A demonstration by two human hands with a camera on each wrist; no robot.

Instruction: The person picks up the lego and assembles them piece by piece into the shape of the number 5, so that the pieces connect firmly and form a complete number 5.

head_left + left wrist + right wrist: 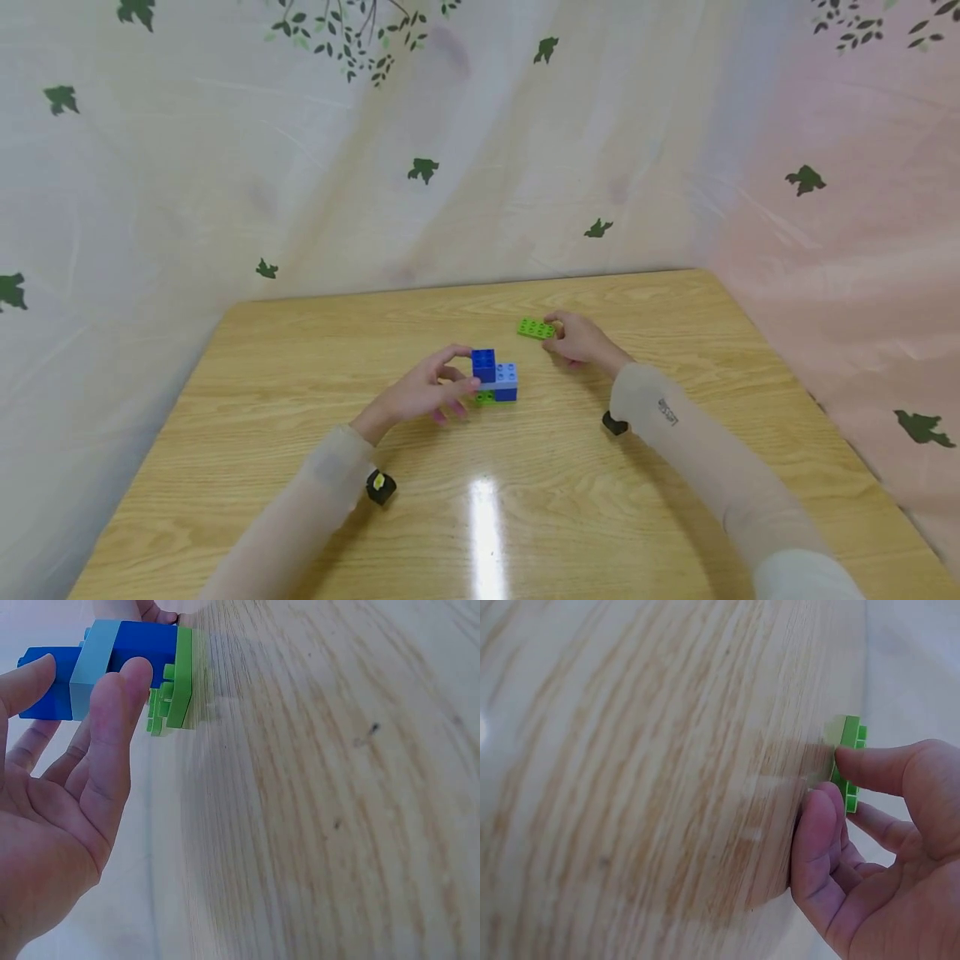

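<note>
A small stack of toy building bricks [506, 385] stands near the middle of the table: a green plate at the bottom, dark blue above it, a light blue layer, and a dark blue brick [483, 365] on top at the left. My left hand [420, 390] holds the stack from its left side, thumb and a finger at the top brick, other fingers loosely bent below. Farther back and to the right, a flat bright green brick [535, 328] with studs up lies on the table. My right hand [583, 340] pinches its right end between thumb and fingers.
The wooden table [300, 350] reaches back to a pale cloth curtain [480, 208] with leaf and bird prints. Black wrist devices hang under both forearms, the left one [381, 487] and the right one [615, 423]. A bright glare streak marks the front of the tabletop.
</note>
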